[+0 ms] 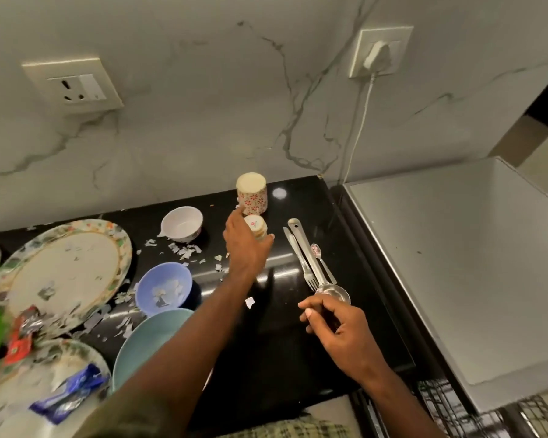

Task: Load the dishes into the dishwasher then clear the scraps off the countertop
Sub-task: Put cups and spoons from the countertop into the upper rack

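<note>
My left hand (pixel 246 248) reaches across the black countertop (pixel 276 346) and grips a small upside-down cup (pixel 255 226). Just behind it stands a taller floral cup (pixel 251 193), also upside down. My right hand (pixel 334 327) hovers with loosely curled fingers at the bowl end of a large steel spoon (pixel 311 257) and holds nothing that I can see. A fork (pixel 300 262) and a small spoon (pixel 322 259) lie beside the large spoon. To the left are a white bowl (pixel 182 227), a lavender bowl (pixel 163 289), a teal plate (pixel 146 339) and a large floral plate (pixel 64 273).
Torn paper scraps (pixel 184 251) litter the counter and plates. A second floral plate (pixel 19 403) at bottom left carries a blue wrapper (pixel 67 395); a red wrapper (pixel 19 338) lies nearby. A grey appliance top (pixel 456 263) borders the counter on the right, with a dishwasher rack (pixel 456 409) below.
</note>
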`<action>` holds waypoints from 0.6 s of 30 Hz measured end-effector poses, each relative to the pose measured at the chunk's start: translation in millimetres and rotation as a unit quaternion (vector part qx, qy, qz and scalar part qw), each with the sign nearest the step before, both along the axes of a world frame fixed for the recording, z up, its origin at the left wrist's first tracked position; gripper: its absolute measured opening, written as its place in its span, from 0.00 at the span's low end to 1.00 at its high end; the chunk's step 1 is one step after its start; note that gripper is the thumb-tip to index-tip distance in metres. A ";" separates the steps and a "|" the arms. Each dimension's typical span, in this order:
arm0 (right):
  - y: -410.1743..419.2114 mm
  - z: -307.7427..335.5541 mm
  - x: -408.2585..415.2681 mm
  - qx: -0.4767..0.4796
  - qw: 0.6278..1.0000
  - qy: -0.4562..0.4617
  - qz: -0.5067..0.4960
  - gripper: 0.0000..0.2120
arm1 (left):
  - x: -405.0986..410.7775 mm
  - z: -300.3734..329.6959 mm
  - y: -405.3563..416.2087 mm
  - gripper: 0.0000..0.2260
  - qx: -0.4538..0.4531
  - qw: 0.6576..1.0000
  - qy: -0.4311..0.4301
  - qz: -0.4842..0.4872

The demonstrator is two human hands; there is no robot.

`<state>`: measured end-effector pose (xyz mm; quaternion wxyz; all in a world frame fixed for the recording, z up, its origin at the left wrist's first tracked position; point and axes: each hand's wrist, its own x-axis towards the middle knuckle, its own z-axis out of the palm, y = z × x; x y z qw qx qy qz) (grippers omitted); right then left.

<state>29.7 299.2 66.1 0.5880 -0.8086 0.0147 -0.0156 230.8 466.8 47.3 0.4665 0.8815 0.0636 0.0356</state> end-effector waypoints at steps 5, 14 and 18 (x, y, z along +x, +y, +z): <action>-7.7 -0.7 -14.8 0.006 0.998 0.013 -0.054 0.11 | 31.0 -16.0 2.9 0.37 0.048 0.998 0.037 -0.025; -20.8 -1.6 -15.7 0.011 0.996 0.002 -0.086 0.10 | -26.5 10.0 5.5 0.35 -0.057 0.997 -0.042 -0.010; -28.9 1.1 -11.5 0.030 0.990 -0.040 -0.129 0.10 | -73.5 34.6 -11.1 0.36 -0.150 0.977 -0.089 -0.119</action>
